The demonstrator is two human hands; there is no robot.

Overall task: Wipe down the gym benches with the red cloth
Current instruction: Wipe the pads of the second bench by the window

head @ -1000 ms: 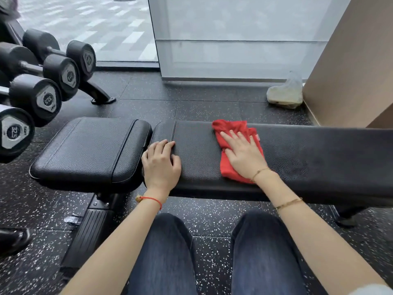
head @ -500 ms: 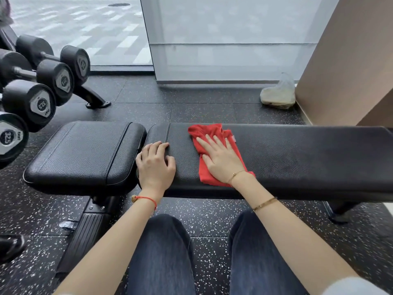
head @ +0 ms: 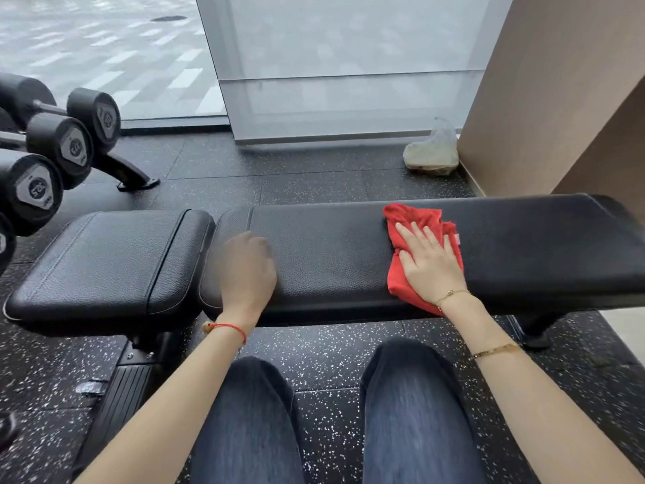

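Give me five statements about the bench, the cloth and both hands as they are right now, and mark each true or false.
1. The right hand presses flat on the red cloth. True.
2. The red cloth lies on the short seat pad. False: it lies on the long bench pad.
3. The left hand grips the cloth. False: it rests on the long pad's left end, apart from the cloth.
4. Dumbbells sit on a rack at the left. True.
5. A plastic bag lies on the bench. False: it lies on the floor beyond the bench.
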